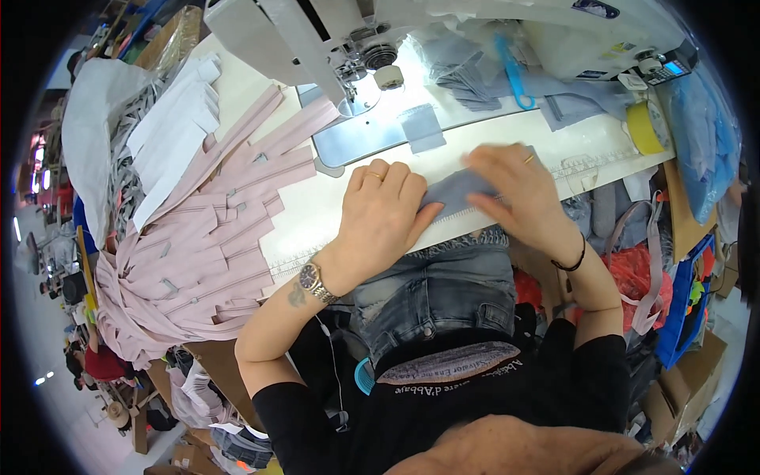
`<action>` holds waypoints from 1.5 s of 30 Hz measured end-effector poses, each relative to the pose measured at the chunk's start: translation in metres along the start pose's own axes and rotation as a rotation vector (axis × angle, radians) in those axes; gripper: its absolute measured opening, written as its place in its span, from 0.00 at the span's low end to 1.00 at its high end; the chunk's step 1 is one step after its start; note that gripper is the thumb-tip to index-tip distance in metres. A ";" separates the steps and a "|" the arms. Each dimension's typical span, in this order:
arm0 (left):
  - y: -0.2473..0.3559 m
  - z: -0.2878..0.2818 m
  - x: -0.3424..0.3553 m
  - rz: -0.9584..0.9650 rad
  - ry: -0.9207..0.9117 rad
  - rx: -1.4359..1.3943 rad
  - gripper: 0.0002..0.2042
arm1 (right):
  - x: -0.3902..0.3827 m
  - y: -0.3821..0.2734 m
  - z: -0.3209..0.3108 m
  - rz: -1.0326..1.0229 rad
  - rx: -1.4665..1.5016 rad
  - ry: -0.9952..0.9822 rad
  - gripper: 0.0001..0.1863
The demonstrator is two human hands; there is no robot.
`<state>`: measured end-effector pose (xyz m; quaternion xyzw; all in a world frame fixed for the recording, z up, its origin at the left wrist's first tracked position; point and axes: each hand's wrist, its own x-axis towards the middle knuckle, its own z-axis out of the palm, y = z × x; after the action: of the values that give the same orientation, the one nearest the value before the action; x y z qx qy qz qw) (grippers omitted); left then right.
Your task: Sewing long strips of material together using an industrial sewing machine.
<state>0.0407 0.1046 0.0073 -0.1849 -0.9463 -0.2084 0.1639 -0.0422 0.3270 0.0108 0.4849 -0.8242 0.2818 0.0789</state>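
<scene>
A grey-blue fabric piece (pixel 461 192) lies along the front edge of the white sewing table (pixel 305 218), over a printed ruler strip. My left hand (pixel 381 207) is closed at the fabric's left end, fingers curled and thumb against the cloth. Over the right part of the fabric is my right hand (pixel 518 190), slightly blurred, with its thumb and fingers apart. A small grey fabric square (pixel 422 128) rests beyond my hands, partly on the machine's metal plate (pixel 356 141). The sewing machine head (pixel 348 47) stands above that plate.
Pink fabric strips with zippers (pixel 214 245) spread over the left side, beside white pieces (pixel 176 111). Farther right are blue scissors or snips (pixel 514 73), grey pieces (pixel 467 83) and a yellow tape roll (pixel 645 127). A blue plastic bag (pixel 701 150) hangs at the right edge.
</scene>
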 end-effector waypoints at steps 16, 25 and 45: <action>-0.007 0.002 -0.003 -0.137 0.053 -0.250 0.06 | -0.003 0.024 -0.021 0.146 0.154 -0.118 0.11; -0.008 -0.003 -0.004 -0.099 0.032 -0.029 0.09 | 0.003 0.030 -0.008 -0.055 0.018 -0.028 0.10; -0.030 -0.032 -0.028 -0.259 -0.022 -0.152 0.08 | 0.027 0.032 -0.029 0.535 0.720 -0.296 0.04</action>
<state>0.0607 0.0570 0.0136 -0.0755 -0.9454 -0.2969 0.1109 -0.0873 0.3341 0.0330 0.2869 -0.7725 0.4879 -0.2879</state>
